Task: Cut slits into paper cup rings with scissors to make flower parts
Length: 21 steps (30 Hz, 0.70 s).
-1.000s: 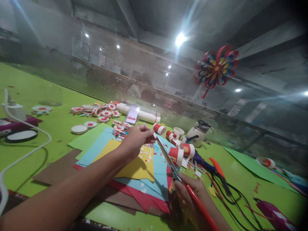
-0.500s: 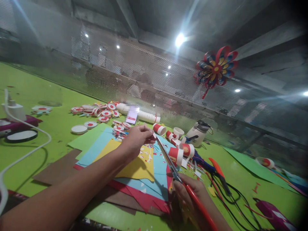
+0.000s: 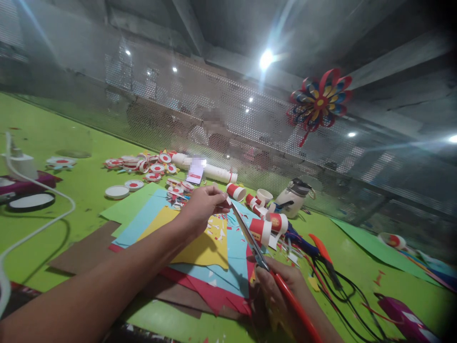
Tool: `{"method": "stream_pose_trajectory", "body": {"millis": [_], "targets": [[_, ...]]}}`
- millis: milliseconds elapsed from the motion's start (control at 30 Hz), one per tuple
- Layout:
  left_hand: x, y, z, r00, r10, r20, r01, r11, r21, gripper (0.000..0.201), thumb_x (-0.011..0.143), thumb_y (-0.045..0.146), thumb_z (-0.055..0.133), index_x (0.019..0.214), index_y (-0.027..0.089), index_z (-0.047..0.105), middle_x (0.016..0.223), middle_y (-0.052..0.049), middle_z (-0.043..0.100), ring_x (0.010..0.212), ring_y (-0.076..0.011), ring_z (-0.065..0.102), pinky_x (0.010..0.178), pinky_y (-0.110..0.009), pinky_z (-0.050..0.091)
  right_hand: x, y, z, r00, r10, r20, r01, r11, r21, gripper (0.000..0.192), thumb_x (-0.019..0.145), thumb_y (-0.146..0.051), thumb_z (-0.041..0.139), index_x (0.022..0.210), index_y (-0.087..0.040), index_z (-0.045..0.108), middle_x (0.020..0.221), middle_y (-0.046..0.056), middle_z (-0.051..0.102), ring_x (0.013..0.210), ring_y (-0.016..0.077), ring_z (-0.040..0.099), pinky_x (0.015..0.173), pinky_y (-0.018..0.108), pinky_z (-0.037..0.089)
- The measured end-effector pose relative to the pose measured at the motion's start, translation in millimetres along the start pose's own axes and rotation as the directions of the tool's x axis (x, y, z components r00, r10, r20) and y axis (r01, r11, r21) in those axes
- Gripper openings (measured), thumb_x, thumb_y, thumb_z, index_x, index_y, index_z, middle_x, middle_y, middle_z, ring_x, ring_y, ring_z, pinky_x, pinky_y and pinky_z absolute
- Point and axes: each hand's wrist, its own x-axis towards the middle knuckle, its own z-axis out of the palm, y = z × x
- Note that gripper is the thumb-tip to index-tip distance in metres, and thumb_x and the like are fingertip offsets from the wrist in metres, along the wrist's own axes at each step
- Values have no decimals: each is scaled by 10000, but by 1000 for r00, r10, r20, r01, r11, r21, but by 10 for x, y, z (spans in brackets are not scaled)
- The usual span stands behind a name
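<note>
Between the thumb and fingers of my left hand (image 3: pixel 203 209) is a small white scrap of paper (image 3: pixel 229 201), mostly hidden by the fingertips. My right hand (image 3: pixel 282 278) is wrapped round a pair of scissors (image 3: pixel 255 247) with red handles. The blades look closed or almost closed, and their tips reach the scrap at my left fingertips. Below both hands lies a stack of coloured sheets, with a yellow sheet (image 3: pixel 200 250) over a light blue sheet (image 3: pixel 233 276). Small red and white paper clippings (image 3: pixel 217 228) are strewn over them.
Red and white paper cups (image 3: pixel 260 232) lie to the right, near a white jug (image 3: pixel 294 197) and a hot-glue gun (image 3: pixel 303 243) with black cables. Cut cup discs (image 3: pixel 157 168), a phone (image 3: pixel 195 171) and a white tube (image 3: pixel 221 174) are behind. A white cable (image 3: pixel 43 224) crosses the left side.
Almost nothing differs. Both hands, the scissors and the scrap keep their places, and the view has shifted very slightly.
</note>
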Motion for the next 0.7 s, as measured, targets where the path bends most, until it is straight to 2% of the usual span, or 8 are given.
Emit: {"method": "stream_pose_trajectory", "body": {"millis": [133,300,567,700], "targets": [[-1,7,0,1000,0,4,0,1000,-6,155,722,143,608,600,137,512,588,-40,585,584,-118,569,650,-286,481,-12,-40,-8,1000,0,-1,0,1000,-23,533,776,-588,454,892,-125,692,471,-32,386,448,133,376,470,255,352],[7,-2,-4,1000,4,18,-4,1000,-12,155,724,151,609,599,139,517,585,-41,589,577,-118,570,643,-286,477,-30,-78,11,998,65,-13,-64,996,70,531,753,-610,475,869,-131,674,489,-37,393,432,116,378,438,235,327],[5,29,-16,1000,-16,25,16,1000,0,139,730,163,607,616,128,536,614,-62,618,629,-138,600,640,-279,466,6,-18,4,999,-3,35,2,1000,30,583,784,-614,401,917,-99,640,471,-37,400,417,125,413,422,240,331],[0,44,-26,999,-23,45,24,1000,-12,144,720,158,618,609,122,534,611,-61,610,639,-144,603,657,-288,466,-2,-23,-23,998,-34,50,33,999,11,548,807,-584,398,924,-110,645,491,-28,433,436,124,431,434,234,345]]}}
